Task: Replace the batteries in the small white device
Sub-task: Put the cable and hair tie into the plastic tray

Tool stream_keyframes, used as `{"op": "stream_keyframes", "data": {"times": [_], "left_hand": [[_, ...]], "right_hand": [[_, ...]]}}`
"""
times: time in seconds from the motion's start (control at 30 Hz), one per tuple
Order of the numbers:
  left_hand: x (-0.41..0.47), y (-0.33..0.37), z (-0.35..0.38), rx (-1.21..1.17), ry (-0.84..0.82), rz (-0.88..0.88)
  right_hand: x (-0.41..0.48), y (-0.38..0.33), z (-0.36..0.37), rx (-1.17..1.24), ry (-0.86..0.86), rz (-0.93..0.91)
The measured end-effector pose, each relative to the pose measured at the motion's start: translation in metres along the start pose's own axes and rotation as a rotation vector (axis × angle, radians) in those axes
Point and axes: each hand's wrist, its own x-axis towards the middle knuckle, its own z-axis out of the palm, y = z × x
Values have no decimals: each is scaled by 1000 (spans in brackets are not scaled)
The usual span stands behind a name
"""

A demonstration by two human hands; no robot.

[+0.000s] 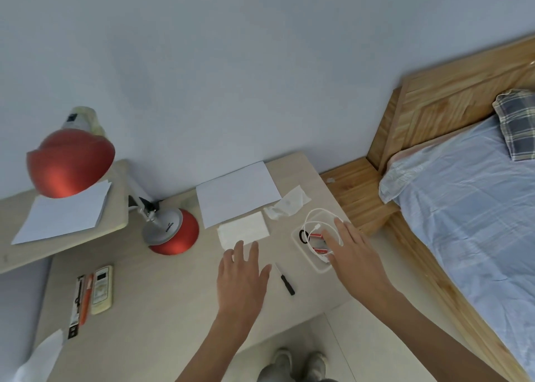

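As the person stands over the surface (162,295), grey shoes (298,361) showing on the floor below, both arms reach forward. Down at the near left lies the small white device (101,289), flat on the surface, well apart from both hands, with an orange pen (86,300) just beside it. Now the left hand (243,277): palm down, fingers straight and spread, holding nothing; whether it touches the surface, I cannot tell. Just to its right lies a little black-handled screwdriver (285,279), untouched, between the two hands.

The right hand (354,254) is stretched out flat too, fingers splayed, gripping nothing, and it hangs over a white tray (317,269) near the surface's right edge. Inside that tray sit red batteries (316,237), a black ring (303,236) and a coiled white cable (314,215) that loops out past the far rim. The fingertips lie right at the batteries and cable; contact is too close to call.

Further back, a white napkin (244,232) lies just past the left fingertips, with a crumpled wrapper (286,203) to its right and a sheet of paper (236,192) against the wall. A red desk lamp (71,164) stands at the far left, and a wooden bed (477,196) with blue bedding fills the right.
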Motion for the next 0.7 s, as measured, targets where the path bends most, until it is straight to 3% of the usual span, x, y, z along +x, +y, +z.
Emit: {"op": "stream_keyframes", "data": {"times": [0.37,0.7], "left_hand": [[-4,24,33,-4,-150,-74],[11,83,132,-13,-353,-351]], "right_hand": [[22,28,37,-7,-79,-20],[63,119,119,22,-297,-189]]}}
